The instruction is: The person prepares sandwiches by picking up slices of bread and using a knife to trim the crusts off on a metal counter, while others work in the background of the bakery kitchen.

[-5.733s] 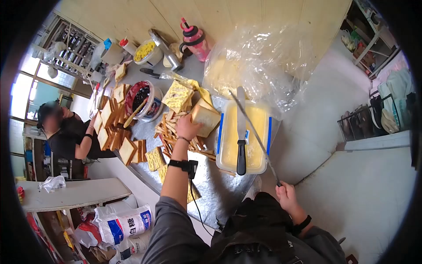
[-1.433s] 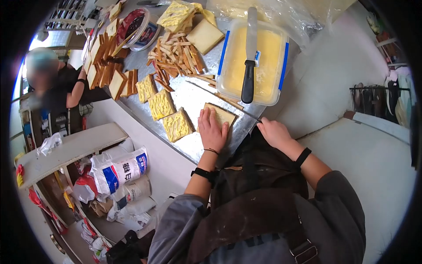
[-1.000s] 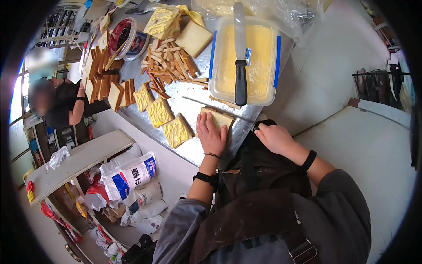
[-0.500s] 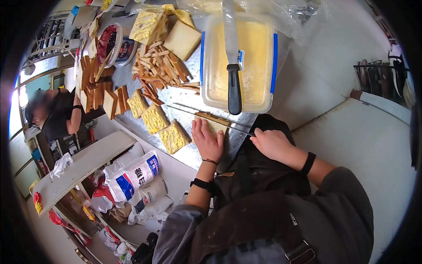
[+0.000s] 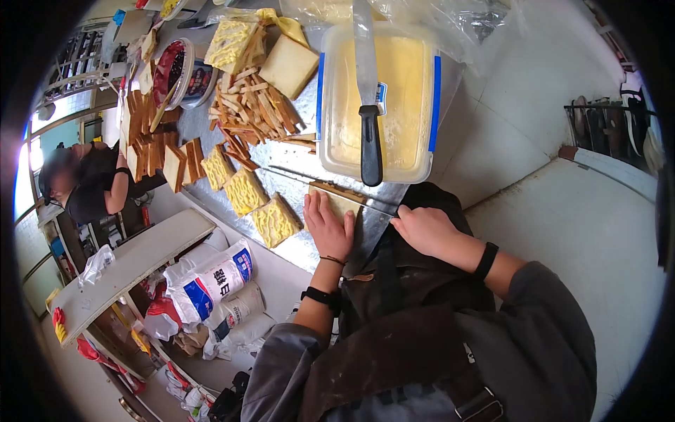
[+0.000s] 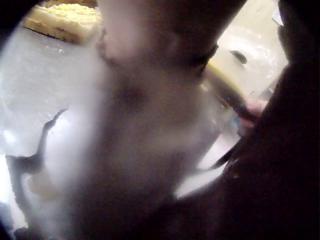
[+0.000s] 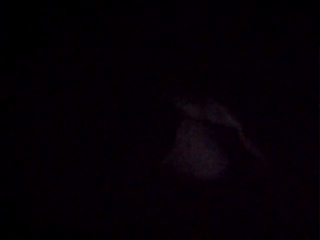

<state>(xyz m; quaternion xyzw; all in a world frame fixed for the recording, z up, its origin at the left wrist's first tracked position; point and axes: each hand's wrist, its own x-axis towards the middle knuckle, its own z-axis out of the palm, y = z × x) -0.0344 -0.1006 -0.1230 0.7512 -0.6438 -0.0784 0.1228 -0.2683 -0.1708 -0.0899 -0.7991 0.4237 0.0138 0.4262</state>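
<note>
In the head view my left hand (image 5: 328, 226) presses flat on a sandwich (image 5: 344, 205) near the table's front edge, fingers straight and thumb apart. A long thin knife (image 5: 382, 209) lies across the sandwich's far side, where a brown crust edge shows. My right hand (image 5: 429, 231) grips its handle, which the fingers mostly hide. Three bread slices with yellow spread (image 5: 276, 221) stand in a row left of the left hand. The left wrist view is blurred, with one spread slice (image 6: 62, 22) at its top left. The right wrist view is almost black.
Beyond the knife stands a tub of yellow spread (image 5: 415, 112) with a black-handled spatula (image 5: 370, 146) across it. Crust strips (image 5: 256, 105), a plain slice (image 5: 289, 67), stacked bread (image 5: 151, 155) and a jam bucket (image 5: 200, 83) fill the left side. Another person (image 5: 91, 179) works there.
Earlier my left hand was at the bread by the crust strips; it now presses the sandwich. The knife has come down from the air and slid lengthwise along the sandwich's far side.
</note>
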